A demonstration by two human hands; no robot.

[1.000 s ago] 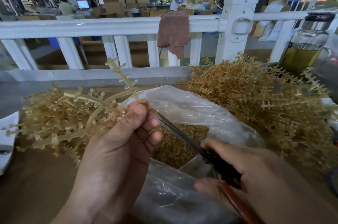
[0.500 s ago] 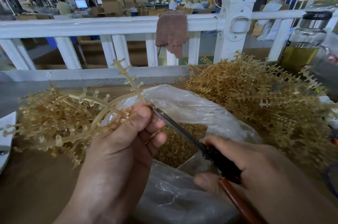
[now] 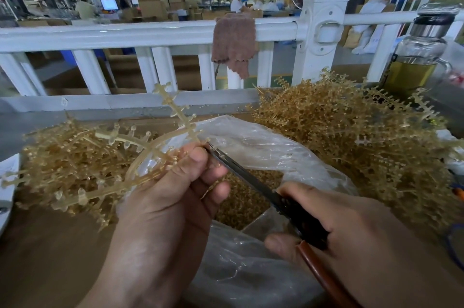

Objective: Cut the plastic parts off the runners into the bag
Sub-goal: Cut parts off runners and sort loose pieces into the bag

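Note:
My left hand (image 3: 170, 197) grips a translucent amber runner (image 3: 140, 144) with small parts on its branches, held over the mouth of a clear plastic bag (image 3: 263, 147). My right hand (image 3: 351, 240) holds scissors (image 3: 251, 182) with black and red-brown handles. The blade tips meet the runner right at my left thumb tip, above the bag. Inside the bag lies a heap of small cut amber parts (image 3: 241, 197).
A pile of amber runners (image 3: 351, 144) fills the right side; another pile (image 3: 62, 162) lies at the left. A white railing (image 3: 150, 34) with a brown rag (image 3: 233, 44) runs behind. A glass bottle (image 3: 416, 56) stands at the far right.
The scissors' tips have crept up to the runner at my left thumb. My left hand has shifted the runner slightly; the rest is as before.

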